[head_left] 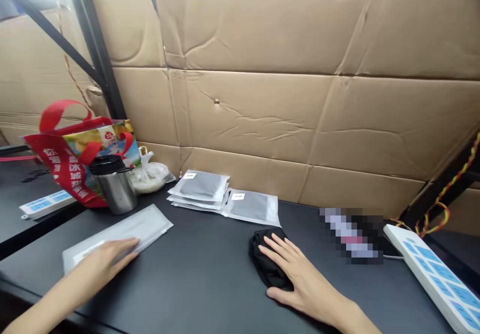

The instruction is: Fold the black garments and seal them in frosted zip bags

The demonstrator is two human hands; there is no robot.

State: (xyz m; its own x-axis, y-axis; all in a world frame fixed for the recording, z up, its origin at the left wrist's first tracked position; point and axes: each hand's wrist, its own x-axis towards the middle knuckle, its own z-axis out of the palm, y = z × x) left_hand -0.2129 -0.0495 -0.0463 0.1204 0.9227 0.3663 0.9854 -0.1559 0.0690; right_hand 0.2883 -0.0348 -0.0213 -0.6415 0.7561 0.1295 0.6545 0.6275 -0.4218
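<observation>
My left hand (112,260) rests on a flat, frosted plastic bag (148,226) at the left of the dark table, its fingers stretched out. A pale label on that bag is partly covered by the hand. On the right, my right hand (294,274) lies with spread fingers over a bunched piece of black cloth (262,259); what kind of item it is cannot be made out. Beyond both hands, towards the cardboard, sits a stack of frosted bags (200,186) with dark contents and white labels. One similar labelled bag (255,208) lies beside the stack.
Tall cardboard (243,109) walls the table's back. At the left stand a red carrier bag (71,174), a steel flask (117,189), a knotted plastic bag (150,176) and a power strip (48,204). Another power strip (438,274) and a blurred-out object (352,239) lie at right.
</observation>
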